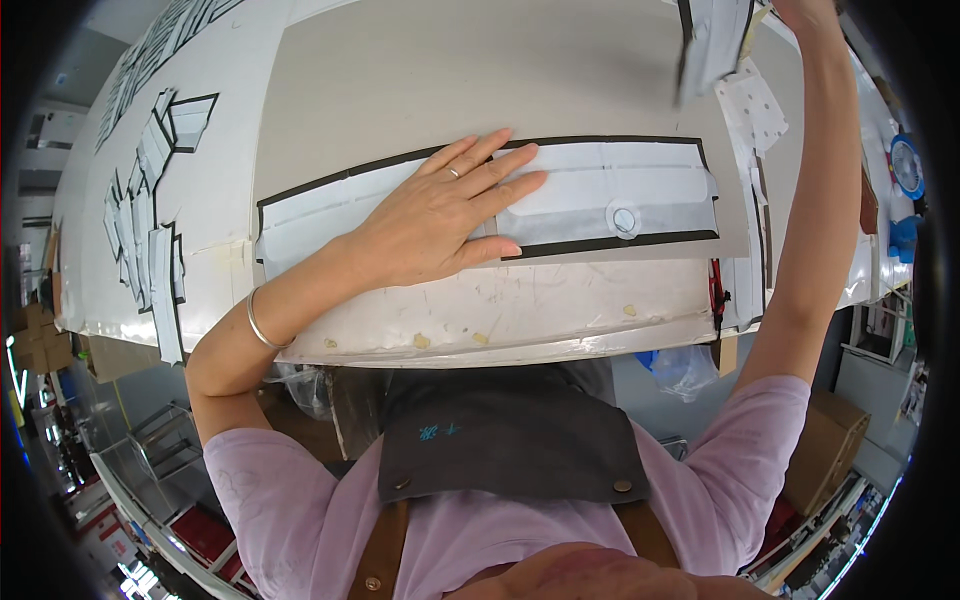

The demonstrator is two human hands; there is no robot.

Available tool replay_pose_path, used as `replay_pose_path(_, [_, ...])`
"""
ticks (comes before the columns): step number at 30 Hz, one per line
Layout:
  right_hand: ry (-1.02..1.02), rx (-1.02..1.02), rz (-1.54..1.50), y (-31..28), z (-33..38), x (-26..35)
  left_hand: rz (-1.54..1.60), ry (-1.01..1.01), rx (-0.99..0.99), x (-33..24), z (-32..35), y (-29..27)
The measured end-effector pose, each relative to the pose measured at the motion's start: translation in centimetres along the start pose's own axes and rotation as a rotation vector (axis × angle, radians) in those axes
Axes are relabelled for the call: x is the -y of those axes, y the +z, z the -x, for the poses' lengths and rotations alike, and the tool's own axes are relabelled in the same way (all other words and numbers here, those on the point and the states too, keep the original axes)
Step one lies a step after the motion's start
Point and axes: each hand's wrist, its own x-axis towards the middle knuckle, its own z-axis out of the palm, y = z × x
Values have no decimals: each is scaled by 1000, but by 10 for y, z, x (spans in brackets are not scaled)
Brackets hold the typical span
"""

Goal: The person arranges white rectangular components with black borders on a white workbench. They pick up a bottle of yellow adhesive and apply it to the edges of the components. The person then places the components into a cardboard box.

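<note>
My left hand (430, 215) lies flat with its fingers spread, pressing on a long white panel with black edging (590, 180). This panel rests on a grey board (400, 90), and its middle is partly covered by the hand. A small round disc (624, 221) sits on the panel's right part. At the upper right, my right hand (803, 12) is cut off by the picture's edge, so its fingers are hidden. Beside it is another white piece with black edging (718, 40), smeared at its lower end; whether the hand grips it does not show.
More black-edged white pieces (138, 225) lie loosely heaped on the white table (230, 200) at the left, with further rows (165, 50) at the far left. A dotted white sheet (752, 105) and red-handled tool (717, 293) are on the right. Blue fans (906, 165) stand beyond.
</note>
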Motion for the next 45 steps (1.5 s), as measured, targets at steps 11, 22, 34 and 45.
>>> replay_pose_path(11, [92, 880, 28, 144, 18, -113, 153, -62, -134, 1, 4, -3])
replay_pose_path(22, [526, 730, 84, 52, 15, -60, -85, 103, -413, 5, 10, 10])
replay_pose_path(34, [589, 917, 48, 79, 35, -100, -86, 154, -390, 5, 8, 11])
replay_pose_path(45, [380, 878, 21, 76, 39, -129, -52, 4, -256, 8, -6, 5])
